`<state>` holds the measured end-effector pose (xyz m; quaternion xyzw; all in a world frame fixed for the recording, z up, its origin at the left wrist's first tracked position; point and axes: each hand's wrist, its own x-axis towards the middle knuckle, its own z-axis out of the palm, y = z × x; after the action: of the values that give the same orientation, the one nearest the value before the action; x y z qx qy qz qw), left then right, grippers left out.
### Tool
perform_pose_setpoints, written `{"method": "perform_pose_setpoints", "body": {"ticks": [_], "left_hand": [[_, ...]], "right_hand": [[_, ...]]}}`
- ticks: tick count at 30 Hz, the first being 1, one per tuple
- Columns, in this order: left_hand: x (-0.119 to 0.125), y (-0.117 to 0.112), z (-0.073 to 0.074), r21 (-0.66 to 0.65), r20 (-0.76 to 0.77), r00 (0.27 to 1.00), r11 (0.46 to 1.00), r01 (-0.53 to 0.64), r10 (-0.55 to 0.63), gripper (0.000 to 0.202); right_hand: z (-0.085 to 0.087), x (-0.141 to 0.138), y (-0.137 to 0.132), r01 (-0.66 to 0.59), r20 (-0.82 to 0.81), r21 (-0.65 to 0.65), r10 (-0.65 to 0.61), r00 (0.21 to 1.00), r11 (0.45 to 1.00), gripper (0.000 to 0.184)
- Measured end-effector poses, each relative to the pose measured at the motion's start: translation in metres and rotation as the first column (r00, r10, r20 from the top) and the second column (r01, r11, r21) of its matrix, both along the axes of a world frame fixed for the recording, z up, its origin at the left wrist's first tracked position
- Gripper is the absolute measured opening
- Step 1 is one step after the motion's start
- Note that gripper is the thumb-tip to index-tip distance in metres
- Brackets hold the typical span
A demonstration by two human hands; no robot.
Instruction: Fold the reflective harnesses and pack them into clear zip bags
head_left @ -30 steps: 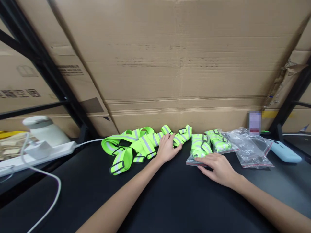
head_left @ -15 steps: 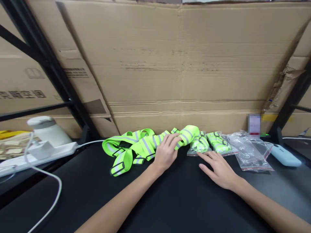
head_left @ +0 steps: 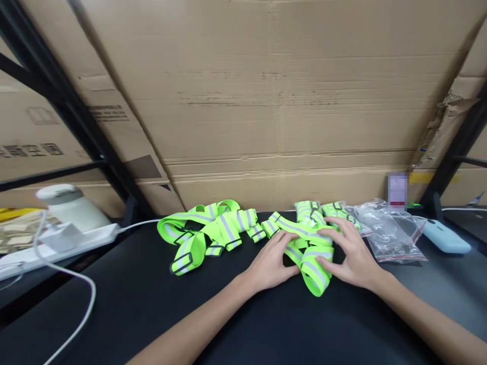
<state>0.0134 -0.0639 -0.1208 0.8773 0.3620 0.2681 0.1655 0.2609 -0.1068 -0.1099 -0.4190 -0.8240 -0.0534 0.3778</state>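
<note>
A neon green reflective strap (head_left: 310,261) with grey stripes lies looped on the black table (head_left: 152,304), pulled toward me. My left hand (head_left: 272,263) grips its left side with curled fingers. My right hand (head_left: 352,253) clasps the right side of the same loop. More green reflective straps (head_left: 205,230) lie tangled to the left. Bagged straps (head_left: 335,215) sit just behind my hands.
Empty clear zip bags (head_left: 391,233) lie at the right, beside a pale blue device (head_left: 443,235). A white power strip (head_left: 57,243) with a cable and a white round device (head_left: 70,203) stand at the left. Large cardboard boxes (head_left: 266,101) wall the back.
My left hand has pulled one strap out of the pile toward me and to the right. My right hand has left the table and taken hold of the same strap.
</note>
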Motion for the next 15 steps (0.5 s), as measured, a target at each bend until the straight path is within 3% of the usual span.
{"method": "perform_pose_setpoints", "body": {"ticks": [2,6,10,15], "left_hand": [[-0.003,0.002,0.000,0.029,-0.050,0.997,0.998,0.059,-0.057,0.064],[-0.003,0.002,0.003,0.152,-0.174,0.977,0.977,0.148,-0.121,0.070],[-0.002,0.004,0.004,0.127,-0.271,0.952,0.975,0.184,-0.144,0.059],[-0.002,0.014,0.004,0.134,-0.312,0.948,0.985,0.106,-0.059,0.080]], "right_hand": [[0.001,-0.002,-0.002,-0.072,0.105,-0.035,0.076,0.992,0.997,0.057],[0.003,-0.005,-0.004,-0.176,0.217,-0.182,0.214,0.952,0.968,0.072],[0.004,-0.007,-0.005,-0.202,0.235,-0.199,0.247,0.940,0.959,0.092],[0.003,-0.014,-0.009,-0.279,0.161,-0.205,0.313,0.936,0.938,0.074]]}}
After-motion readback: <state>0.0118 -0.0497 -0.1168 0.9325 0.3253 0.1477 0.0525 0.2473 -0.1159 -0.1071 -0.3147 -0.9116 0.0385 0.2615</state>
